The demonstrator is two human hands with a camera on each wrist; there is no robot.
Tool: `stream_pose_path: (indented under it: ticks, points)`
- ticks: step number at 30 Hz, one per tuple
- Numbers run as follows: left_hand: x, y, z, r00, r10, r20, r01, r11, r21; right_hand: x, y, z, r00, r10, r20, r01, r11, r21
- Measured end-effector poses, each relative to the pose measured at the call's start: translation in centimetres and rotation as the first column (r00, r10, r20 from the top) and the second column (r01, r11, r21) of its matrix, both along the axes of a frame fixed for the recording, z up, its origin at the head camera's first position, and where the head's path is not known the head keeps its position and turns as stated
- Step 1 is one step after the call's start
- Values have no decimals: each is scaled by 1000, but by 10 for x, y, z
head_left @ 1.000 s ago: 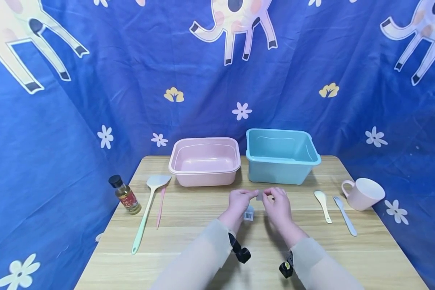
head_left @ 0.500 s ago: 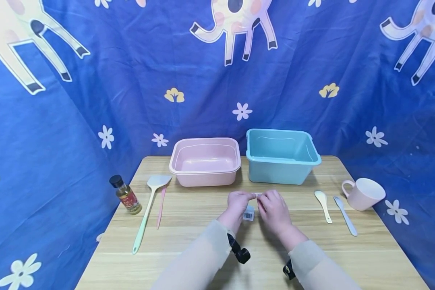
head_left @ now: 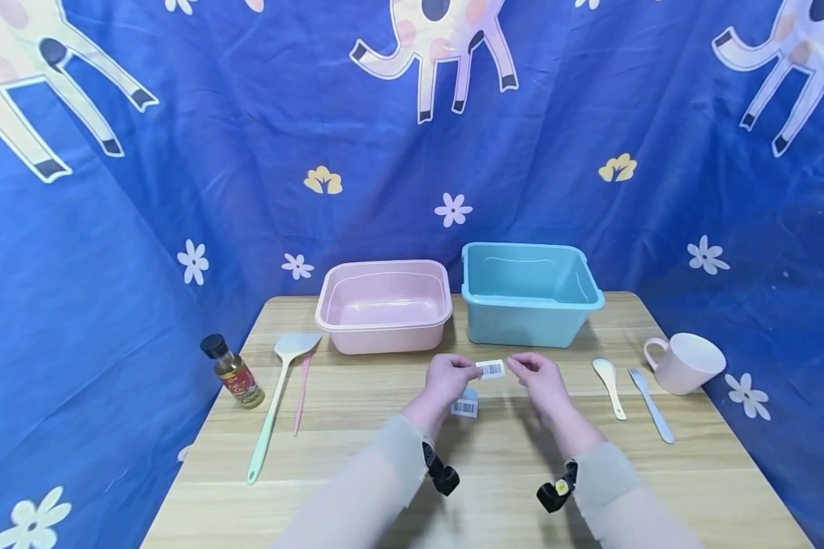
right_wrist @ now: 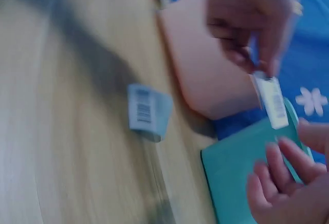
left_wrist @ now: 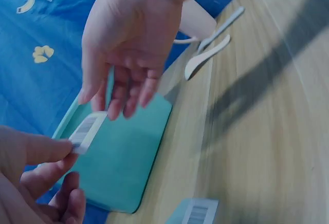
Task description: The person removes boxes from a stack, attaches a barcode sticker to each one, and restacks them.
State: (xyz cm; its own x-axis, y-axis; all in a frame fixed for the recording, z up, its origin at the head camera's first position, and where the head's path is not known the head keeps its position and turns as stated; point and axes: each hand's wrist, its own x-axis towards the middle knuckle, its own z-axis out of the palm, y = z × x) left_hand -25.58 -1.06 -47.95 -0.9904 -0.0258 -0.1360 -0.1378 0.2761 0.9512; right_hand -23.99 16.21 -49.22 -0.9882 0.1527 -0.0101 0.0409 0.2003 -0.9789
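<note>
A small white barcode label (head_left: pixel 490 369) is held up above the wooden table (head_left: pixel 693 473), just in front of the gap between the two tubs. The left hand (head_left: pixel 446 376) pinches one end of it between thumb and forefinger, the other fingers curled beneath. The right hand (head_left: pixel 539 375) is just beside the label's free end but apart from it; its fingers are loosely spread and slightly bent, holding nothing. The left wrist view shows this clearly: the label (left_wrist: pixel 86 130) sticks out from the left hand's (left_wrist: pixel 36 183) pinch, and the right hand's fingertips (left_wrist: pixel 115 108) hang close above it without touching.

Below the hands a second piece with a barcode (head_left: pixel 465 406), pale blue at its edge, lies flat on the table; the right wrist view shows it as a small curled slip (right_wrist: pixel 148 110), though blurred.

Behind the hands stand two plastic tubs side by side, nearly touching. The pink tub (head_left: pixel 384 329) on the left shows only its bare inside. The teal tub (head_left: pixel 532 324) on the right is taller, and what can be seen of its inside is likewise bare.

To the right lie a cream spoon (head_left: pixel 609 385) and a pale fork (head_left: pixel 650 404), with a pink mug (head_left: pixel 688 363) beyond them. To the left lie a mint spatula (head_left: pixel 278 396), a thin pink stick (head_left: pixel 300 393), and a small bottle of amber liquid with a black cap (head_left: pixel 233 371) at the table's edge.
</note>
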Motion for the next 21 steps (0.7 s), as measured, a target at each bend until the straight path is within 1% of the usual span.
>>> stream_pose_path:
  ticks: [1, 3, 5, 9, 13, 18, 21]
  points:
    - [0, 0, 0, 1000, -18, -5, 18, 1000, -17, -1, 3, 0, 998, 21, 55, -17, 998, -62]
    - [-1, 0, 1, 999, -52, -13, 51, 997, -51, -3, 9, -1, 991, 59, 121, -39, 986, -161]
    - [-1, 0, 1, 997, -76, -9, 75, 995, -70, -2, 12, -2, 988, 77, 131, -52, 981, -189]
    - [-2, 3, 1, 995, -100, -16, 98, 992, -82, -2, 16, -4, 990, 68, 125, -42, 980, -195]
    - [-6, 10, 0, 995, -97, -25, 94, 992, -89, -4, 18, -5, 993, 42, 108, -22, 985, -172]
    - [-14, 21, -3, 997, -79, -15, 77, 992, -104, -8, 21, -8, 998, -9, 62, 15, 994, -108]
    - [-21, 29, -5, 997, -72, -19, 69, 990, -125, -14, 22, -12, 998, -47, 39, 50, 996, -79]
